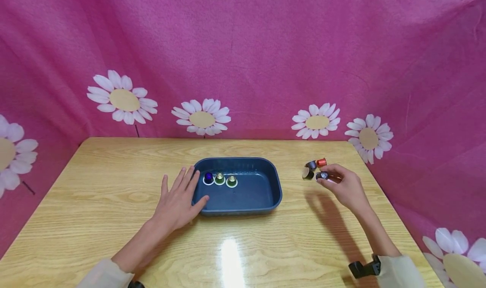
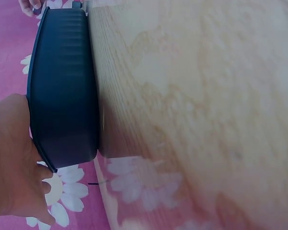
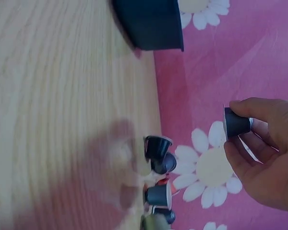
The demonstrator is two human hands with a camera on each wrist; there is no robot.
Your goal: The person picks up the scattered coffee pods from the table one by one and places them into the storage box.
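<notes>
In the head view, three coffee capsules stand in a row at the left inside a dark blue tray (image 1: 243, 212): a purple-blue capsule (image 1: 209, 177), a green capsule (image 1: 220, 178) and another green capsule (image 1: 232, 181). My left hand (image 1: 177, 203) rests at the tray's left rim, fingers spread and fairly straight, thumb over the front corner. Right of the tray, my right hand (image 1: 346, 187) pinches a dark coffee capsule (image 3: 237, 123) between thumb and fingers, held above the table. Close by its fingertips lie a red capsule (image 1: 321, 162) and dark capsules (image 1: 308, 173).
A light wooden table (image 1: 114, 187) carries everything. Pink cloth (image 1: 258, 60) with white daisies hangs behind it and at both sides. Several loose capsules (image 3: 158, 196) lie grouped in the right wrist view. A black strap mount (image 1: 365, 268) sits at the right wrist.
</notes>
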